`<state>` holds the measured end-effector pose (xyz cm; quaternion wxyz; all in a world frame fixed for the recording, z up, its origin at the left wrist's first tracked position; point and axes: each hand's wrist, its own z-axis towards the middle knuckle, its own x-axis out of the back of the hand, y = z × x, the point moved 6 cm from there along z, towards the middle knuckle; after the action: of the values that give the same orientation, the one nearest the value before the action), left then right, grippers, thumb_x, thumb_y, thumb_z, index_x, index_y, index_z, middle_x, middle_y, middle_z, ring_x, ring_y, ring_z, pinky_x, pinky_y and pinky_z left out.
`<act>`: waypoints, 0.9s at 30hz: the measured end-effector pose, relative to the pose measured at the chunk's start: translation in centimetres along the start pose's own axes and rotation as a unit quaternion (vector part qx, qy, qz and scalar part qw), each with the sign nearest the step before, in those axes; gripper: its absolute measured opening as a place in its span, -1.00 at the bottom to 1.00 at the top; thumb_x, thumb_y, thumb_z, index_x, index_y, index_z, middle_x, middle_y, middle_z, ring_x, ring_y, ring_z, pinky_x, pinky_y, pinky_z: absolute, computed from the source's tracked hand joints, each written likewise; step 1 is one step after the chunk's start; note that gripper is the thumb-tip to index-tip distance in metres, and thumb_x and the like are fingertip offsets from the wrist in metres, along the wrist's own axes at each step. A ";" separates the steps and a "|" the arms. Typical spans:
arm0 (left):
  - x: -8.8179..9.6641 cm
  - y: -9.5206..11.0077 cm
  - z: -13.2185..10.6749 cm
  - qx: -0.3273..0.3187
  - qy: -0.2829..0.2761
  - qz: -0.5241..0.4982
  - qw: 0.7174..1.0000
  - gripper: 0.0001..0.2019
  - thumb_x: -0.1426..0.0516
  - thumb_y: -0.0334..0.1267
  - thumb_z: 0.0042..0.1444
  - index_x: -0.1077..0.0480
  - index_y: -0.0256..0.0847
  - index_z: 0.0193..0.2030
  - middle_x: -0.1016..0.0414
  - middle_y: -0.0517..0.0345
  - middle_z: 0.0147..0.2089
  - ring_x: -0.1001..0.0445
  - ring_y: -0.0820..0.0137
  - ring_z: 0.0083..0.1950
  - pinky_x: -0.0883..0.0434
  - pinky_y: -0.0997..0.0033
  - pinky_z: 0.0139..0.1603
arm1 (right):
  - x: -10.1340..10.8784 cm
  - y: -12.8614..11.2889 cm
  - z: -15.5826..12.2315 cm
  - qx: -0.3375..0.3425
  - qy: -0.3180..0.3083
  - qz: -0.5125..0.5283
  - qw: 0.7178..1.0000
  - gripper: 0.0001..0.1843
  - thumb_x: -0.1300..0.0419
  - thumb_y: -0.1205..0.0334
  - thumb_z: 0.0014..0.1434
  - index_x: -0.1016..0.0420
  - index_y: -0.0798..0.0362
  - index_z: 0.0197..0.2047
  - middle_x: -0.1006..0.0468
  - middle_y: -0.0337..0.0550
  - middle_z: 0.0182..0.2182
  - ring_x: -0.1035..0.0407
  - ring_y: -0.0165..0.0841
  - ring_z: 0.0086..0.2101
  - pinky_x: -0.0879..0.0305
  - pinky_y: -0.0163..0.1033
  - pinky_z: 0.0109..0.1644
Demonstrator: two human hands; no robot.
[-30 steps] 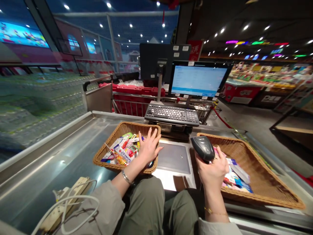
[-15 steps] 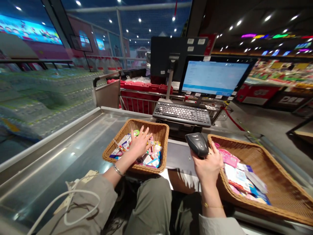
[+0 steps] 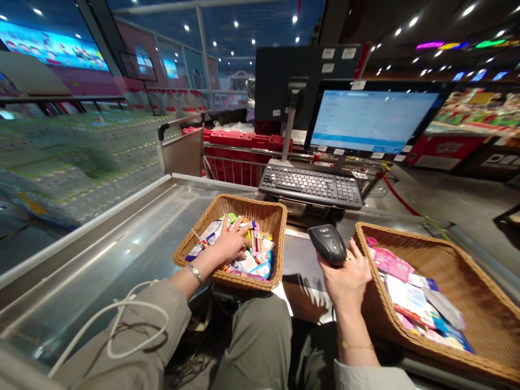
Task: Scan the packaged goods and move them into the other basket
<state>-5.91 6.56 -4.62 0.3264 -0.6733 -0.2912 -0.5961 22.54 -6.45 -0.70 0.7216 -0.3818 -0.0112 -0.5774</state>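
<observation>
I have the left hand (image 3: 231, 242) lowered into the left wicker basket (image 3: 281, 246), which sits on the metal desk (image 3: 138, 227) on the near side of the keyboard (image 3: 311, 184), by its left end. The fingers there are spread and released; I can't tell whether their tips touch the colourful packets (image 3: 254, 265) heaped inside. I take that loose spread as suited to sorting through small, flat pieces without crushing them.

My right hand (image 3: 347, 276) has its fingers grasping a black barcode scanner (image 3: 328, 245), nearer to me than the keyboard's right half. The scanner's head tips towards the left, over the gap between the 2 baskets, so I judge the grip keeps its window ready to face anything lifted across.

The right wicker basket (image 3: 487, 303) lies nearer than the keyboard and off its right end, with more packets (image 3: 410, 298) lying flat along its near-left side. Having the 2 baskets flank the scanner probably keeps the reaches short. The lit monitor (image 3: 371, 119) rises behind the keyboard, angled where I can presumably read it easily.
</observation>
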 end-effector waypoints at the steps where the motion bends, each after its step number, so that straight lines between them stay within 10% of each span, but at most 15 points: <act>1: -0.3 -0.1 0.1 -0.004 -0.008 0.000 1.000 -0.69 -0.36 -0.09 0.02 -0.59 0.12 -0.06 -0.12 0.06 0.50 0.11 -0.19 0.52 0.37 -0.60 0.32 | 0.0 0.0 0.0 -0.001 0.000 0.003 1.000 -0.63 -0.17 -0.12 0.10 -0.55 0.04 -0.33 -0.63 0.05 -0.21 -0.34 -0.01 0.15 -0.10 0.18 0.26; 12: -1.6 -0.4 1.0 -0.053 -0.012 -0.046 0.997 -0.66 -0.43 -0.03 -0.16 -0.51 -0.10 -0.29 -0.51 0.04 0.20 0.01 -0.15 0.50 0.54 -0.52 0.30 | 0.1 0.9 -0.2 -0.027 -0.005 0.015 1.000 -0.57 -0.17 -0.18 0.09 -0.56 0.04 -0.35 -0.63 0.05 -0.20 -0.34 -0.01 0.15 -0.15 0.17 0.25; 27: 4.1 -0.3 0.4 -0.049 0.155 -0.076 0.984 -0.81 -0.32 -0.13 0.10 -0.44 -0.14 -0.33 -0.40 0.11 0.34 -0.06 -0.04 0.49 0.68 -0.46 0.31 | 0.2 1.1 -0.3 -0.028 0.014 0.023 0.999 -0.60 -0.19 -0.14 0.08 -0.57 0.04 -0.34 -0.62 0.07 -0.18 -0.36 -0.02 0.12 -0.15 0.17 0.25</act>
<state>-5.41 7.03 -0.51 0.2879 -0.5642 -0.2573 -0.7298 23.36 -6.76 -1.41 0.7239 -0.3939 0.0240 -0.5659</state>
